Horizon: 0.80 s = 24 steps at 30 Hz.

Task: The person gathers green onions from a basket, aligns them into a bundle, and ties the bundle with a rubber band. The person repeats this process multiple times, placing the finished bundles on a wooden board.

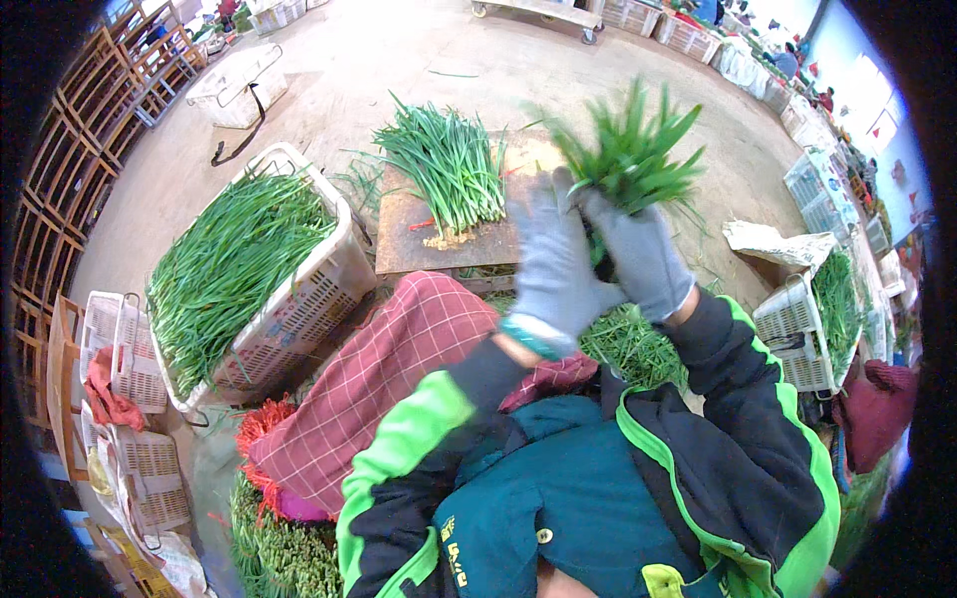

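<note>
Both hands wear grey gloves and meet over the right side of a low board (404, 250). My right hand (635, 250) is at a bunch of long green leaves (635, 153), fanned out above it and blurred; the glove hides the bunch's lower part. Against the bunch's left side, my left hand (553, 261) is raised with its fingers extended, blurred too; whether it grips any leaves cannot be told. On the board's left half lies a pile of green leafy stalks (448, 168), pale ends toward me, beside red ties (422, 224).
A white plastic crate (299, 299) heaped with green stalks stands at the left. Cut greens (635, 344) lie below my hands. Another crate (792, 329) is at the right, and red ties (262, 433) hang by my checked cloth (389, 374). People sit far off at the upper right.
</note>
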Tool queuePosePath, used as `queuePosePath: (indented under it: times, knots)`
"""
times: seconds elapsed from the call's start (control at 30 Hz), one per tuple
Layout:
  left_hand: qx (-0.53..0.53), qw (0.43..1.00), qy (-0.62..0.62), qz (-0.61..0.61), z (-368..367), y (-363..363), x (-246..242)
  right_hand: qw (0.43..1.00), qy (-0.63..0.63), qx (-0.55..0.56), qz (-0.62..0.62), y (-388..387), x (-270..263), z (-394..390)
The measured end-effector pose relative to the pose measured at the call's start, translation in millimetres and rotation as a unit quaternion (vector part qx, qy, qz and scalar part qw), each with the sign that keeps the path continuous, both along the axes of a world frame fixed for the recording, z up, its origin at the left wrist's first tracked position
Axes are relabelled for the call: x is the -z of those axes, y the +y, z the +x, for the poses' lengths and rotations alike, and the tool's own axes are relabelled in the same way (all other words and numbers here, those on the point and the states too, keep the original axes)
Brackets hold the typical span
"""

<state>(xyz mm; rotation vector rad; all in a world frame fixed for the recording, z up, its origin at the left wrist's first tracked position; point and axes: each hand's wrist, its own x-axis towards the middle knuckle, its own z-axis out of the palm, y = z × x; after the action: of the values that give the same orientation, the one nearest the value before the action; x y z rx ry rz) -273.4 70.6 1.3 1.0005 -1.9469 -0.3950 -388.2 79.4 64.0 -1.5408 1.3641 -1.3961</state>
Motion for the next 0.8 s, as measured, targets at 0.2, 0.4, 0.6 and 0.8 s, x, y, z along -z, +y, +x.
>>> queuePosePath:
  times: [0.2, 0.4, 0.6, 0.8]
  knots:
    - [0.274, 0.673, 0.612, 0.311, 9.8, -3.0, 44.9, 0.971, -0.087, -0.206, 0.088, 19.5, -33.8, 67.7]
    - [0.077, 0.797, 0.555, 0.225, 160.9, -14.0, 53.0, 0.856, -0.024, -0.516, 0.026, -67.4, -51.4, 103.7]
    - [0.232, 0.614, 0.738, 0.159, 260.1, -24.9, 101.6, 0.772, 0.212, -0.585, -0.135, -205.1, 53.7, 110.7]
    - [0.179, 0.606, 0.763, 0.134, 283.8, -18.6, 136.9, 0.807, 0.184, -0.548, 0.123, -120.0, 128.1, 22.6]
